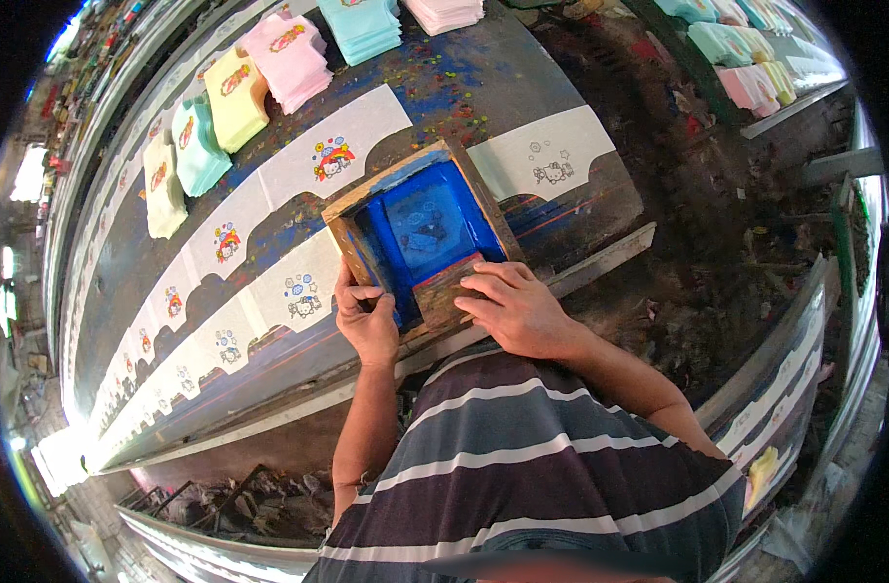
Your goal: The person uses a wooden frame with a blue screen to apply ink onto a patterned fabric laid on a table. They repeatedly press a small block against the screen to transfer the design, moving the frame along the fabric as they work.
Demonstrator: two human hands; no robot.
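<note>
A wooden screen-printing frame (386, 177) lies on the long printing table, over the row of white fabric pieces nearest me. Blue ink coats its inside, and a faint design shows through the mesh (427, 225). My left hand (368, 325) is closed at the frame's near left corner, thumb and forefinger bent together. Inside the near part of the frame, a wooden squeegee (442, 293) leans with a reddish line along its top. My right hand (520, 313) has its fingers curled over the squeegee's right end. The squeegee's lower edge is hidden.
White pieces with outlined cartoon prints lie either side of the frame, one at right (551, 155), one at left (294, 287). A farther row carries coloured prints (332, 155). Stacks of pastel cloth (287, 60) stand beyond. A rail (600, 260) edges the table's near side.
</note>
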